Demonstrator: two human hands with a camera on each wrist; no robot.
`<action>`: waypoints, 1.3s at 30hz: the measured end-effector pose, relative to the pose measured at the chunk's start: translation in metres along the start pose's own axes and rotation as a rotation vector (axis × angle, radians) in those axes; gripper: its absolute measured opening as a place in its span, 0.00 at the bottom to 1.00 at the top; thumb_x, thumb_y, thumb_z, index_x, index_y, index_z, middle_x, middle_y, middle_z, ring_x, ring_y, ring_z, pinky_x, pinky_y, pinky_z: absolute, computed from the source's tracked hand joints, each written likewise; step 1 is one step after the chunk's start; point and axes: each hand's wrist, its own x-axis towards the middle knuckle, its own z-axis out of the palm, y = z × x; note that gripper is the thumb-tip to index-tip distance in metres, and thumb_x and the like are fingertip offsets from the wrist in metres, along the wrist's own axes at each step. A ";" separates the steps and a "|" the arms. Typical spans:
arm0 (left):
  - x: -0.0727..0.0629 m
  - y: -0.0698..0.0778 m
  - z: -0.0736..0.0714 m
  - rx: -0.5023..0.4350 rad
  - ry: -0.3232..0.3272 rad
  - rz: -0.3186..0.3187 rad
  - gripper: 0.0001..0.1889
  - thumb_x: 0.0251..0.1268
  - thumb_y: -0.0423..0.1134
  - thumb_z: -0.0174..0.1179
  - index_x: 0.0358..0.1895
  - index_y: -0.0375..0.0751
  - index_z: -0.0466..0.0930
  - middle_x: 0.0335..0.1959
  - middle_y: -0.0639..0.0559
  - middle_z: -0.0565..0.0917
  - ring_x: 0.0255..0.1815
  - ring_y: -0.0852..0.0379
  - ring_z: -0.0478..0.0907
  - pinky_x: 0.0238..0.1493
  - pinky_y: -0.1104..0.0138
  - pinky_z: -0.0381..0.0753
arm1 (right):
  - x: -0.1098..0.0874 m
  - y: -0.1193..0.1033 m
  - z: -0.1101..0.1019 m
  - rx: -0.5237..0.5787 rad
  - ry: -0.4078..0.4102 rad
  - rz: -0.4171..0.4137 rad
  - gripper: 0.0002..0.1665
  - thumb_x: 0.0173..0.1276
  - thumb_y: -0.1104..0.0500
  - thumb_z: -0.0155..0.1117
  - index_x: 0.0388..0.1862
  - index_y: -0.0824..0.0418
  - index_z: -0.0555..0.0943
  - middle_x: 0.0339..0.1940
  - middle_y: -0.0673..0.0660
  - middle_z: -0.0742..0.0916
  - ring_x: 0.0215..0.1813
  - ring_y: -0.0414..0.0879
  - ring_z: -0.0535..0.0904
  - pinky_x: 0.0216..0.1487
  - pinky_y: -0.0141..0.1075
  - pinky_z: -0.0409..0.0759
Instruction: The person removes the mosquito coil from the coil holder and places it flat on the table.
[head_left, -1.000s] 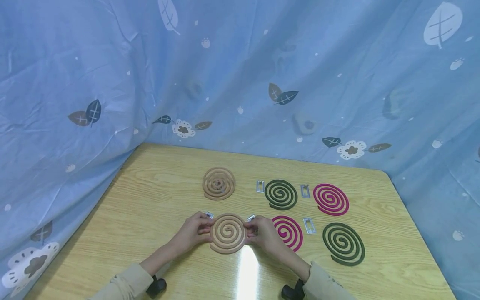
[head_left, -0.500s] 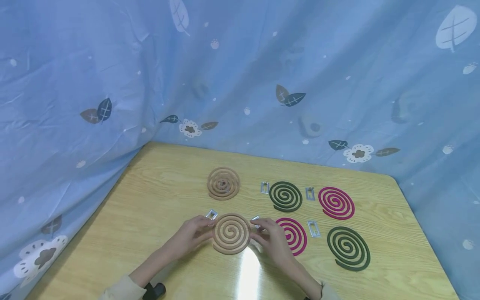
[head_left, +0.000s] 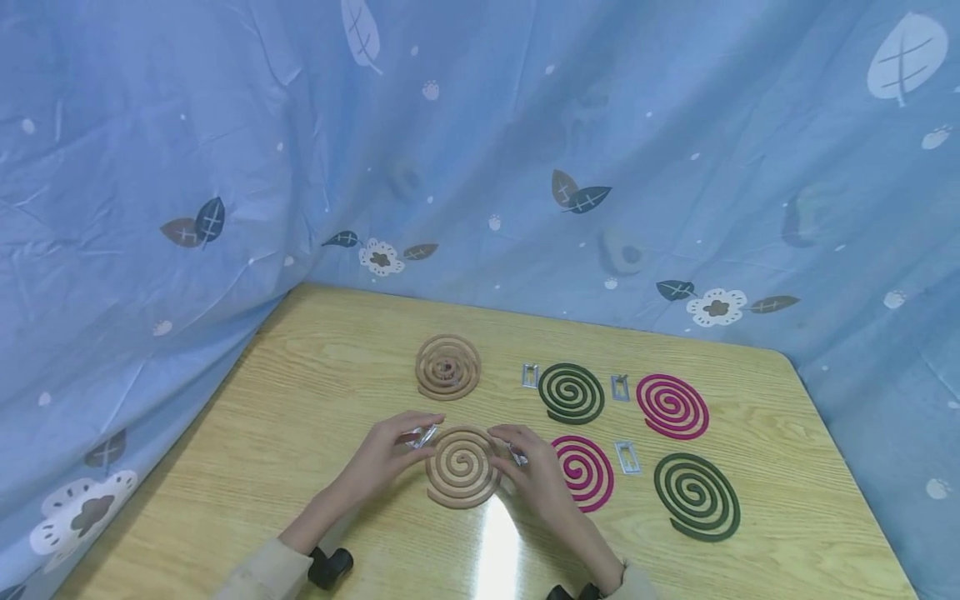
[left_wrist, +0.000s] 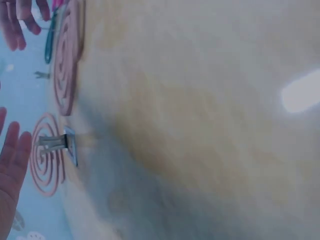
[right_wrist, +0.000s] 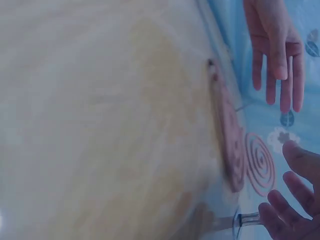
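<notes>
A tan mosquito coil [head_left: 463, 503] lies on the wooden table between the two hands. My left hand [head_left: 381, 457] is at its left side, fingers extended and holding nothing; a small metal coil stand [head_left: 424, 437] shows behind them. On the other side, my right hand [head_left: 542, 477] is loosely spread by the coil's right edge, with another metal stand [head_left: 517, 455] partly hidden behind its fingers. Both wrist views show the left hand [left_wrist: 12, 167] and the right hand [right_wrist: 297, 202] with straight or relaxed fingers. Whether the right thumb touches the coil I cannot tell.
Farther back lies another tan coil [head_left: 427, 385] with a metal piece at its centre. To the right are green coils [head_left: 572, 414] [head_left: 705, 534] and magenta coils [head_left: 675, 431] [head_left: 600, 502], with several metal stands [head_left: 627, 457] among them. A blue patterned curtain [head_left: 480, 150] surrounds the table.
Both hands held the coil by its sides earlier; they have since let go and the fingers have opened away from its edge. The head view has also shifted slightly.
</notes>
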 end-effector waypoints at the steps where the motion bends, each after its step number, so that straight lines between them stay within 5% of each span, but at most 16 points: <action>1: 0.003 0.000 0.000 -0.024 0.007 -0.005 0.25 0.54 0.25 0.66 0.58 0.31 0.75 0.55 0.38 0.79 0.53 0.36 0.77 0.52 0.54 0.82 | 0.002 0.000 0.000 0.014 0.009 0.009 0.21 0.53 0.69 0.72 0.48 0.65 0.83 0.47 0.59 0.85 0.47 0.55 0.83 0.46 0.43 0.86; 12: 0.031 -0.008 -0.012 -0.292 -0.005 -0.116 0.25 0.59 0.25 0.63 0.61 0.30 0.72 0.60 0.35 0.75 0.61 0.33 0.70 0.64 0.48 0.72 | 0.034 -0.003 -0.005 0.197 -0.025 0.084 0.20 0.59 0.69 0.68 0.52 0.67 0.81 0.51 0.64 0.84 0.50 0.61 0.80 0.50 0.41 0.85; 22: 0.045 -0.022 -0.033 -0.342 0.010 -0.129 0.25 0.60 0.26 0.62 0.62 0.26 0.70 0.62 0.29 0.71 0.63 0.32 0.67 0.65 0.48 0.69 | 0.060 0.010 -0.010 0.399 -0.175 0.206 0.24 0.63 0.66 0.66 0.58 0.70 0.76 0.56 0.66 0.81 0.57 0.62 0.76 0.55 0.36 0.82; 27: 0.048 -0.029 -0.039 -0.368 0.026 -0.162 0.24 0.60 0.28 0.63 0.61 0.30 0.73 0.62 0.36 0.74 0.64 0.35 0.67 0.63 0.59 0.75 | 0.069 0.013 -0.010 0.464 -0.194 0.229 0.24 0.64 0.66 0.65 0.59 0.70 0.75 0.58 0.66 0.79 0.59 0.62 0.75 0.57 0.37 0.80; 39: 0.061 -0.044 -0.051 -0.375 0.041 -0.226 0.24 0.61 0.29 0.63 0.61 0.30 0.73 0.62 0.35 0.74 0.63 0.37 0.70 0.57 0.65 0.79 | 0.092 0.026 0.001 0.405 -0.233 0.199 0.23 0.65 0.61 0.65 0.58 0.69 0.77 0.58 0.63 0.81 0.57 0.58 0.77 0.56 0.41 0.81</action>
